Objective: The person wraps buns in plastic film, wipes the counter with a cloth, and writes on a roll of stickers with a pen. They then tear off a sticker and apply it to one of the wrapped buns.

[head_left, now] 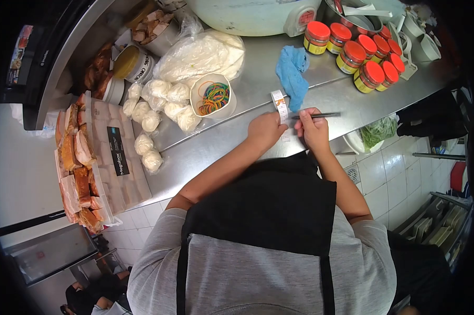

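Observation:
My left hand [267, 129] is closed around a roll of white printed labels [280, 103], over the front part of the steel counter. A loose end of the label strip hangs below my thumb. In my right hand [314, 129], close beside it, a dark pen [328, 114] is pinched between the fingers and points to the right. A crumpled blue cloth [293, 73] lies just beyond both hands.
Red-lidded jars [369, 73] stand at the back right. To the left are a tub of rubber bands [214, 100], bagged white balls [176, 105] and a plastic box [116, 152] with meat pieces [79, 173] on it. Greens [379, 132] sit in a bowl below the counter's right edge.

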{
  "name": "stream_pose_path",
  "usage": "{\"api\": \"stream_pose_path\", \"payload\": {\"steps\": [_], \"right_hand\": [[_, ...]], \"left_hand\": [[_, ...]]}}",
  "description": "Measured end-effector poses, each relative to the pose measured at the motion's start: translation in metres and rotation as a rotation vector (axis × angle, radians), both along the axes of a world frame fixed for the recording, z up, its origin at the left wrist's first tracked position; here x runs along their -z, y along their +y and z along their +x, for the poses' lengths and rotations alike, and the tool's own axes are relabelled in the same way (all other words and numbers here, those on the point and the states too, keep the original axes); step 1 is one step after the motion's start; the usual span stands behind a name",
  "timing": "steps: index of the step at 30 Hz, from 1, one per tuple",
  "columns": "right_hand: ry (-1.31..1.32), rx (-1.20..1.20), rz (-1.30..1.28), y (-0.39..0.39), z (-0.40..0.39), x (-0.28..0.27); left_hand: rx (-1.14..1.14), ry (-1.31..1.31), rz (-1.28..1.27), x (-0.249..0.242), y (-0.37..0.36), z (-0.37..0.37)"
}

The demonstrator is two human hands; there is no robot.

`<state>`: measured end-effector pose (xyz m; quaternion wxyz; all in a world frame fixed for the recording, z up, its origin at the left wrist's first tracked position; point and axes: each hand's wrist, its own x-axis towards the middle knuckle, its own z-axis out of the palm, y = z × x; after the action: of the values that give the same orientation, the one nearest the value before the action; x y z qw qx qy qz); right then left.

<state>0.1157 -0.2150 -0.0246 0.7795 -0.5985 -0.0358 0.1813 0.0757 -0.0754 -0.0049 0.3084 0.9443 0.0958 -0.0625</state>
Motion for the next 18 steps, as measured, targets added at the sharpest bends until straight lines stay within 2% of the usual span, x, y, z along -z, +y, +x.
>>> {"api": "stream_pose_path", "payload": {"steps": [3,7,13,18], "right_hand": [[-0.046,0.008,-0.156,-0.006,-0.005,0.005],[-0.130,0.129,-0.144,0.000,-0.016,0.003],[-0.230,0.079,-0.297,0.001,-0.014,0.016],[-0.411,0.060,-0.497,0.002,-0.014,0.008]], "left_hand": [[0.089,-0.361,0.192,0.008,-0.002,-0.007],[0.041,-0.430,0.102,0.020,0.000,-0.007],[0.040,-0.480,0.110,0.025,0.000,-0.009],[0.039,-0.480,0.106,0.024,0.001,-0.009]]}}
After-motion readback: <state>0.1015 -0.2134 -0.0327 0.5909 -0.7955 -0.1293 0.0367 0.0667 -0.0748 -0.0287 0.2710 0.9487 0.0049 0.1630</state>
